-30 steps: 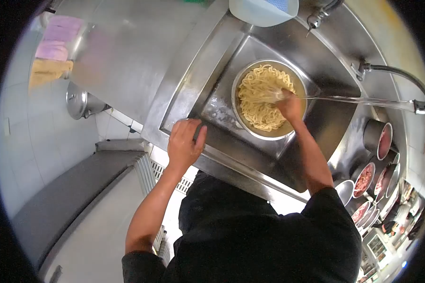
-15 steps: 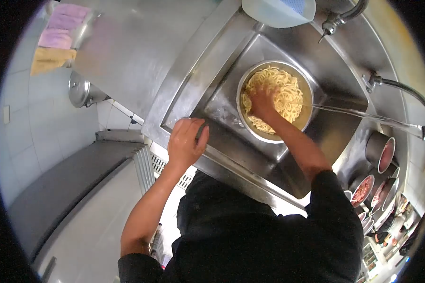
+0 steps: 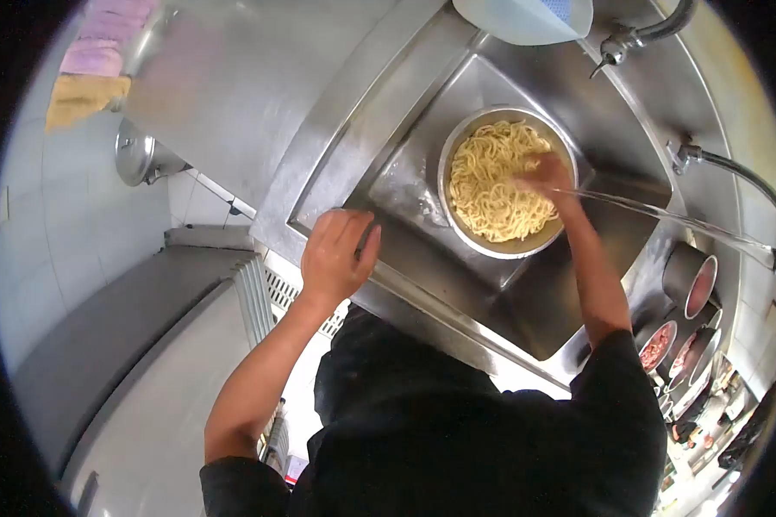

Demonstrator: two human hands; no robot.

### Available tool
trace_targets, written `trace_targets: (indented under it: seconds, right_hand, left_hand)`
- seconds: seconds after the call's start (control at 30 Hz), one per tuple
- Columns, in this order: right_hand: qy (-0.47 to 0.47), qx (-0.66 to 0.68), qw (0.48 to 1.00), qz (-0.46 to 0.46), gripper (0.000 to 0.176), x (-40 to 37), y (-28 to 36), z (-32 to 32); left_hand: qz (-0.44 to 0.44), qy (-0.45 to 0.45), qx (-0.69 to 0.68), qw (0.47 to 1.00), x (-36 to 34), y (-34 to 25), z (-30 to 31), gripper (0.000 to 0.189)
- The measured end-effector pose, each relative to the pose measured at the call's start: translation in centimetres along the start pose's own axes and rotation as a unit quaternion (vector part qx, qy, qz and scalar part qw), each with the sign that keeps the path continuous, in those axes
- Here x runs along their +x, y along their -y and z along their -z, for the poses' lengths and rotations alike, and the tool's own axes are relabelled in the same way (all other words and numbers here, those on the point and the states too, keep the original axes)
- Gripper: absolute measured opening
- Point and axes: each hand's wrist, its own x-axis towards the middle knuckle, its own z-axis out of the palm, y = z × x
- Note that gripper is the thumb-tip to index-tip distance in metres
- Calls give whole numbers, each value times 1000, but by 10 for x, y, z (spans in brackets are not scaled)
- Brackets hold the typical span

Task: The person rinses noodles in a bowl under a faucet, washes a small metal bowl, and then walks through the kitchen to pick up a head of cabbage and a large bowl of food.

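Note:
A round metal pot (image 3: 451, 217) full of pale yellow noodles (image 3: 500, 185) stands in the steel sink (image 3: 405, 177). My right hand (image 3: 547, 177) is over the noodles at the pot's right side, its fingers smeared by motion. From the tap spout (image 3: 754, 250) on the right, a stream of water (image 3: 647, 207) runs towards the pot and meets the hand near the wrist. My left hand (image 3: 336, 250) rests on the near left edge of the sink, fingers laid over it and thumb apart, holding nothing.
A whitish plastic basin (image 3: 526, 19) sits beyond the sink. Another faucet (image 3: 616, 50) stands at the upper right. Several metal pots (image 3: 690, 280) line the right side, some with red meat (image 3: 658, 345). A steel counter (image 3: 224, 86) adjoins on the left, with folded towels (image 3: 103, 39) past it.
My right hand has moved from the left part of the noodles to the right side of the pot. My left hand has stayed on the sink edge. The view has shifted slightly.

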Motion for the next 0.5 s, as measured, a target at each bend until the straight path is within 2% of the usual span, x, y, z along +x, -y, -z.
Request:
trace_targets:
  seconds: [0.03,0.07,0.13,0.2,0.23,0.3,0.37,0.43,0.5]
  right_hand:
    - [-42,54,998,6,55,17,3,4]
    - [-37,230,970,68,56,54,-20,-24]
    - [-38,230,970,75,55,82,-15,-54]
    - [-37,-13,996,75,51,82,39,-70]
    - [-28,-79,988,132,50,76,51,-83]
    - [20,-146,981,123,44,34,73,-98]
    - [-15,-203,961,190,45,-25,70,-99]
    - [-19,-224,955,192,49,-64,47,-100]
    - [-43,-218,962,156,51,-84,18,-98]
  left_hand:
    - [1,0,6,1000,0,0,-1,19]
    - [0,-1,12,1000,2,-1,-1,19]
    - [0,0,16,1000,3,-1,-1,19]
    - [0,4,15,1000,4,0,-2,18]
    - [1,7,13,1000,3,0,-1,18]
    - [-1,6,7,1000,2,-1,0,18]
    - [12,12,22,1000,3,-2,0,19]
    - [4,4,9,1000,2,1,-2,19]
    - [4,-2,2,1000,1,2,-3,19]
